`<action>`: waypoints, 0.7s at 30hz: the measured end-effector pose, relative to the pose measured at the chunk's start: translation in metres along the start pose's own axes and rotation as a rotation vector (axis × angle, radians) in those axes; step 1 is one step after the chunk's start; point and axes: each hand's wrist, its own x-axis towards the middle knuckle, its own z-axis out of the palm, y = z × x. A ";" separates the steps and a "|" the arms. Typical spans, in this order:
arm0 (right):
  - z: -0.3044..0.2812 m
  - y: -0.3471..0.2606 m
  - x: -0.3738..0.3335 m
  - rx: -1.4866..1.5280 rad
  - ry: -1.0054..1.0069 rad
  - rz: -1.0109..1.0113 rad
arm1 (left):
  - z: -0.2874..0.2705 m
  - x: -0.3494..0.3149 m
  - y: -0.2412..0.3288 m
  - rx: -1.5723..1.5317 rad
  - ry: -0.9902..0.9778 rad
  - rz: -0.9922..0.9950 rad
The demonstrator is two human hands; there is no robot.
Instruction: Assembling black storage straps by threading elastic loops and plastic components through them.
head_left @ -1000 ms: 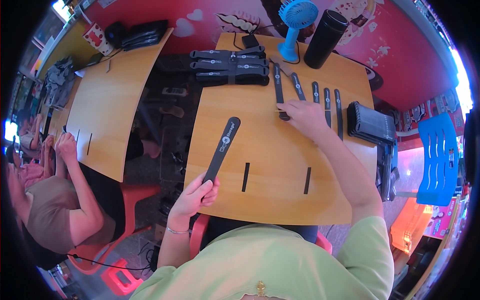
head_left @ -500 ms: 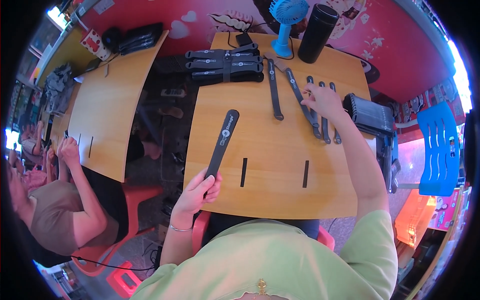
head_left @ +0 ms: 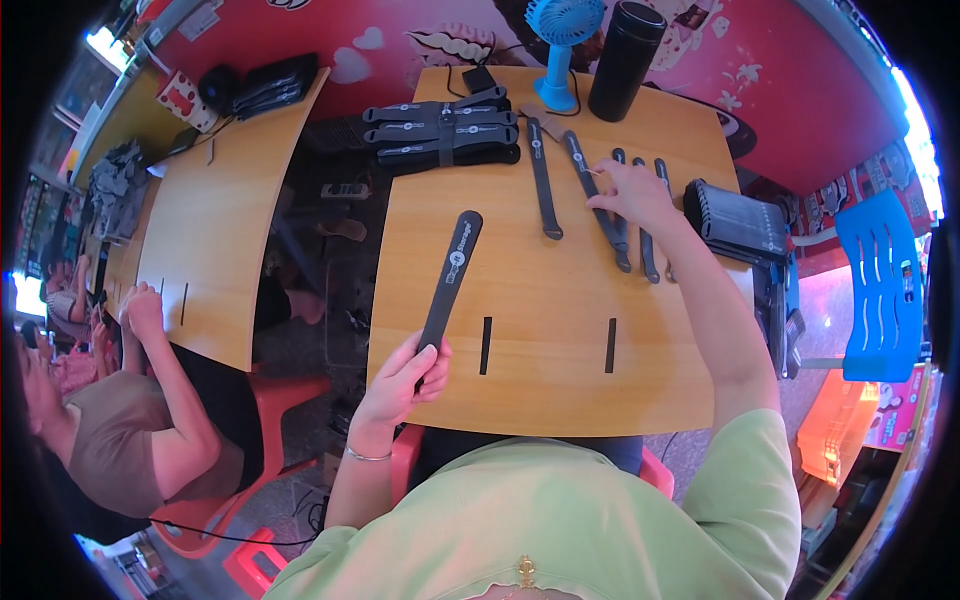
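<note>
A held strap [head_left: 455, 265], dark grey, long and flat, slanted up over the table [head_left: 540, 400], gripped at its lower end, its rounded top leaning right. Pale print and a round white emblem ran along its upper half. Farther back, a loose strap [head_left: 542, 185] of the same dark grey lay flat, apart from the others, its rounded end toward me. Just right of it, a second strap [head_left: 577, 155] lay more slanted, and beyond that three narrow-looking straps [head_left: 647, 262] sat close together, their middles partly hidden; whether any overlapped, I couldn't tell.
</note>
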 end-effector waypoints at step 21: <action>0.001 0.025 -0.028 -0.182 0.151 -0.047 | 0.144 0.190 -0.032 0.886 0.210 0.616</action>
